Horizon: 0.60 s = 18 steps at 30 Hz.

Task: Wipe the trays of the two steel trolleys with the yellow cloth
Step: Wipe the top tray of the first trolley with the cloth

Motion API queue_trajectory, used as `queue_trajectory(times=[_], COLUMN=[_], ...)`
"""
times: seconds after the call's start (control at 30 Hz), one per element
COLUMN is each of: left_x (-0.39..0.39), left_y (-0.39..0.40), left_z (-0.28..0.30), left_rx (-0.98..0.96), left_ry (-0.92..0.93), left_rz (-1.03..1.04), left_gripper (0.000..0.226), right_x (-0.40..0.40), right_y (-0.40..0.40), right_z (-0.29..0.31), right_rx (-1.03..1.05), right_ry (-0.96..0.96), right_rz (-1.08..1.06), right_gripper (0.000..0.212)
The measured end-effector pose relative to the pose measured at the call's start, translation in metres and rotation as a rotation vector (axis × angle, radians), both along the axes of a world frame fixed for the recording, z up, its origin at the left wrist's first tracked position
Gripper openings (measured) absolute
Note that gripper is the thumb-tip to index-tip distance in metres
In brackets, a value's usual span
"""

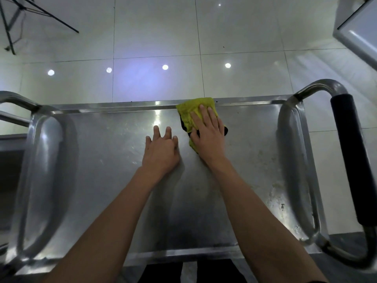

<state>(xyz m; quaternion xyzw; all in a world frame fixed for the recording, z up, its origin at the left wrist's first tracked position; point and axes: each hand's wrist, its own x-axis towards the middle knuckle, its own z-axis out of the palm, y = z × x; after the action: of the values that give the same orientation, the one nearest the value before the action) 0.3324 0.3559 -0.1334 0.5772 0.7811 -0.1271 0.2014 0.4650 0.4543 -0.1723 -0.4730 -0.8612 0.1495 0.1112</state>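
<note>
Head view: R hand (206,133) flat w/ straight fingers pressing yellow cloth (190,114) on steel tray (106,160) at far rim, L hand (161,152) just beside, loosely spread on bare tray, possibly touching, holding nothing.

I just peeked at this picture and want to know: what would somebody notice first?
First, the bright yellow cloth, pressed flat under the right hand at the far edge of the shiny steel trolley tray. Next, the left hand resting on the tray just beside it, holding nothing. Then the black-padded handle on the right and the round light spots on the floor tiles beyond.
</note>
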Motion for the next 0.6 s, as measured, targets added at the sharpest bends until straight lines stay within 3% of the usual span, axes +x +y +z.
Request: queue_trajectory(times=[0.6], left_x=[0.032], left_y=[0.022], left_z=[0.018], left_rx=[-0.005], left_ry=[0.025], left_rz=[0.274], left_gripper=[0.035], right_x=[0.126], right_y=[0.073], right_z=[0.003], right_rx=[-0.016], right_ry=[-0.050], right_rz=[-0.195], right_gripper=[0.048])
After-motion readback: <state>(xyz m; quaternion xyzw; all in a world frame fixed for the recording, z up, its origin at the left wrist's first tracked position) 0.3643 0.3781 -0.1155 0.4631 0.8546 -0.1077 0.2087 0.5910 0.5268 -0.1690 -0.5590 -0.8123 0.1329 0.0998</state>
